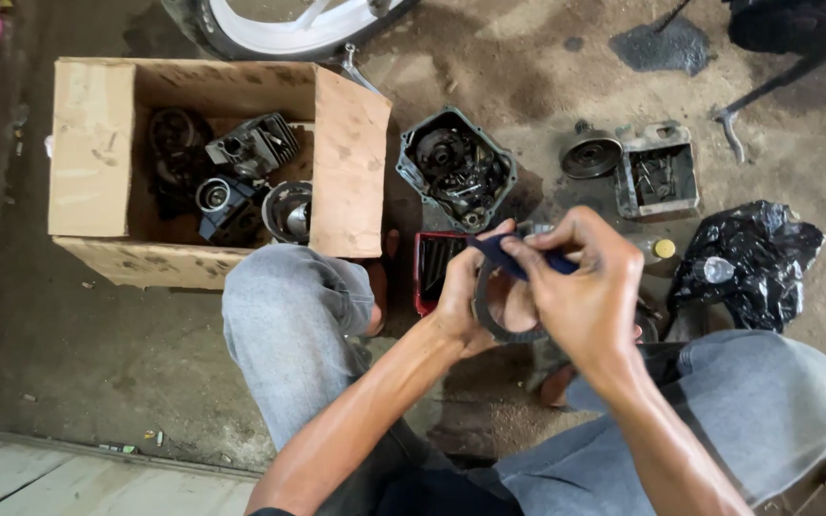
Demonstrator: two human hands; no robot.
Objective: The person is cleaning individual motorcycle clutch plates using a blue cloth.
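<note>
Head view looks straight down between my two bent knees to a dirty concrete floor (97,363). My left hand (466,291) is closed around a dark flat ring (486,320), gripping it by its left rim with the ring standing roughly upright, its open face turned toward me. My right hand (580,287) is closed in a pinch on a dark blue-handled tool (518,258). The tool's long axis runs from the right hand up and to the left, and its far end crosses over the top of the ring, touching or almost touching the left thumb; I cannot tell which. Both hands sit together, so the ring lies just left of the right hand and slightly below it, with the left hand the nearer of the two.

Beyond the hands, a small red tray (432,268) rests on the floor, and past that an open engine case (456,167) full of gears. Farther left of the left hand stands a cardboard box (97,153) holding engine parts. Right of the right hand lies a black plastic bag (748,258), with a metal tin (659,177) and a round pulley (590,155) beyond it.
</note>
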